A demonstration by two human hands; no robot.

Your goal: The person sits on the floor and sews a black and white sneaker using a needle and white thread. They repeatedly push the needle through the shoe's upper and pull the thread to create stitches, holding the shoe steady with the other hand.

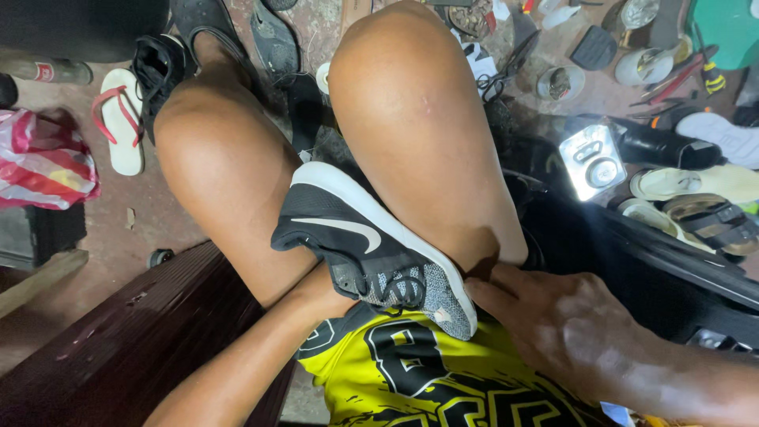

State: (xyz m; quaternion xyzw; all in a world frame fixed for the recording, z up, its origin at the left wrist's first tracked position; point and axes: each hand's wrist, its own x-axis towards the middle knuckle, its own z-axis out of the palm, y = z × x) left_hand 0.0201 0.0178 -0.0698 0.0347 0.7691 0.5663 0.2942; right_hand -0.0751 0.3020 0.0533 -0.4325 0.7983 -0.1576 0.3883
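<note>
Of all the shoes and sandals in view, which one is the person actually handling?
The black sneaker with white sole, wedged between the knees; the right hand touches its toe. The other footwear lies on the floor.

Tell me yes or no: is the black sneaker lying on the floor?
No, the black sneaker is held up between the person's knees, with the right hand pressed against its sole and the left hand hidden behind it.
</note>
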